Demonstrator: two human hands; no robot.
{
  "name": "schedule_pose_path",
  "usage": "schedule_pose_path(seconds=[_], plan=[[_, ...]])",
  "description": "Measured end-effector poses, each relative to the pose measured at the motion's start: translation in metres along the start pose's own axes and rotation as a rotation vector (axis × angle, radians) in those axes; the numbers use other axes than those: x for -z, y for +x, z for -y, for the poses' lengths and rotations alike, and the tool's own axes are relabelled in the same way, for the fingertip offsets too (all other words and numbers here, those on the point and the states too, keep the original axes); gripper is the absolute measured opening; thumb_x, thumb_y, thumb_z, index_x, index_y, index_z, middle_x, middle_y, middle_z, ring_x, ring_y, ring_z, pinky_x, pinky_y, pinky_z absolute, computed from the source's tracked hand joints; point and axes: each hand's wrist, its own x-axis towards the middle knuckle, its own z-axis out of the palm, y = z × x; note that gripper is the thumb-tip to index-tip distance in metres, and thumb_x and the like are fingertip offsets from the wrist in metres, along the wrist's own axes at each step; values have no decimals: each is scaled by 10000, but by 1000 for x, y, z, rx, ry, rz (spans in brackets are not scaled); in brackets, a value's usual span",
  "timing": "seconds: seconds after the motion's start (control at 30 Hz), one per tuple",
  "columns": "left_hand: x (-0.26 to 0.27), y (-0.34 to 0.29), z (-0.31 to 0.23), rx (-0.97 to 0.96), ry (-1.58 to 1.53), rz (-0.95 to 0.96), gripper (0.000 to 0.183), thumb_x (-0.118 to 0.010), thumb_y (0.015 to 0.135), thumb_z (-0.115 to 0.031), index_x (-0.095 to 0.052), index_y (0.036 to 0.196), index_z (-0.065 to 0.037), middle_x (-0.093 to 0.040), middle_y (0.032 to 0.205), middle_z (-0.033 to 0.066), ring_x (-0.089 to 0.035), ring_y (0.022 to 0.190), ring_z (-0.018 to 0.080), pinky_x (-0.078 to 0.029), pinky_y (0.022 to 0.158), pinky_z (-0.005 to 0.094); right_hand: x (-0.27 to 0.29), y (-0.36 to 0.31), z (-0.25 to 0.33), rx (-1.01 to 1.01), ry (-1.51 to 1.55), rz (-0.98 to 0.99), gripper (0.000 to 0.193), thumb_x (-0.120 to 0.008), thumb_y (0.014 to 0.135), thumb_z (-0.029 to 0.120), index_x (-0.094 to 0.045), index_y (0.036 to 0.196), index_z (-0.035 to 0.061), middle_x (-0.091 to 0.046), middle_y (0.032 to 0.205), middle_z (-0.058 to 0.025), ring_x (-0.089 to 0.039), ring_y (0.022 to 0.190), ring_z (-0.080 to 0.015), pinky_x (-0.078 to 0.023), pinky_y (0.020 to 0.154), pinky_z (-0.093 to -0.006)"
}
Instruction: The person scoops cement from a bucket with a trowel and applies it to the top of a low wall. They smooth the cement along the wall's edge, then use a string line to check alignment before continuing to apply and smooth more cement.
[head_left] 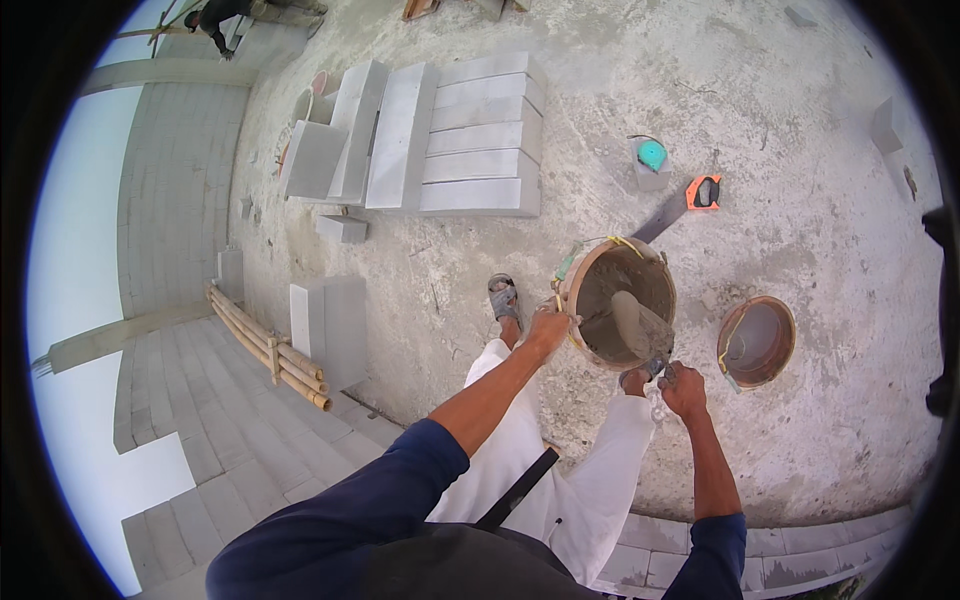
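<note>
A round bucket [571, 290] of wet grey mortar [606, 283] stands on the floor in front of my feet. My left hand [549, 327] is closed on its left rim, near a yellow cord tied there. With my right hand [684, 391] I grip the handle of a mortar-coated trowel [643, 327]. The trowel's blade lies over the near right part of the bucket's opening, with grey mortar on it. My fingers hide most of the handle.
A second bucket [784, 372] with grey contents stands to the right. Behind lie a handsaw [672, 212] and a turquoise round tool [651, 154] on a small block. Stacked pale blocks [478, 135], bamboo poles [268, 345] and a block wall [175, 180] are left. Another person [215, 17] works far left.
</note>
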Motion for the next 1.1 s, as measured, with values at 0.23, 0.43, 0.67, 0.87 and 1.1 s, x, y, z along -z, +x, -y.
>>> schedule_pose_path(seconds=[0.23,0.43,0.67,0.87,1.1], plan=[[45,198,126,228,-51,215,99,-615,886,7,-587,921,-81,-634,1003,50,-657,975,208,-580,812,406,-126,90,3,-54,165,-207,266,-678,754,222,-561,852,4,-625,723,-243,-609,730,-493,-490,651,-529],[130,285,211,475,338,223,486,-558,947,-399,-671,1118,42,-694,1087,244,-705,912,367,-571,800,394,-248,152,50,-198,432,-406,261,-664,801,214,-544,806,-17,-573,629,-158,-563,577,-318,-452,549,-420],[377,360,179,212,285,-273,534,-727,774,-164,-580,1253,21,-615,1276,239,-585,1210,329,-466,993,381,-280,166,112,-160,172,-577,199,-605,832,173,-529,780,-4,-553,621,-71,-522,537,-187,-446,516,-338],[662,463,33,-43,451,-1340,647,-450,1005,-473,-494,1374,57,-540,1354,259,-472,1303,376,-379,1098,428,-242,168,130,-163,265,-393,220,-600,831,194,-501,756,13,-532,599,-73,-509,481,-192,-427,486,-333],[701,487,15,-21,544,-986,769,-481,979,-573,-533,1328,111,-562,1329,311,-516,1271,425,-389,1066,459,-231,160,123,-21,102,-220,205,-679,820,144,-533,879,12,-532,656,-78,-475,573,-256,-394,620,-419]])
